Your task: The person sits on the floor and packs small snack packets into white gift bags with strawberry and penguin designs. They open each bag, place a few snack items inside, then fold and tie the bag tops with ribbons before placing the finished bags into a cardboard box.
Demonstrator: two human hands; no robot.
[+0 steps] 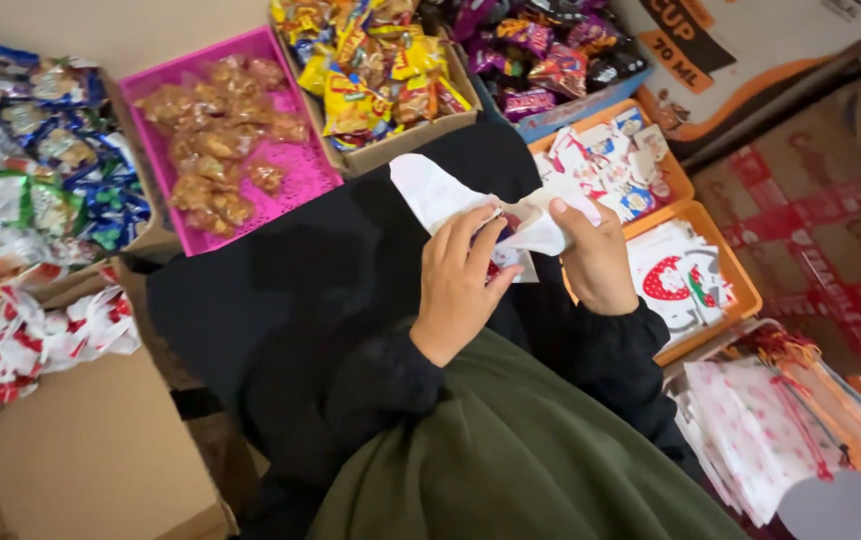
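Your left hand (456, 285) and right hand (596, 260) are both gripping a white pouch (471, 200) closed-fingered, with the pink tray (296, 165) and orange tray (741, 290) flanking them.

The white pouch (451, 195) looks like thin, matt fabric or paper. The pink tray (296, 165) is perforated plastic. The snack packets (376, 75) are glossy, crinkled foil. The cardboard box (91, 450) is matt brown. The black cloth (281, 300) is matt and soft.
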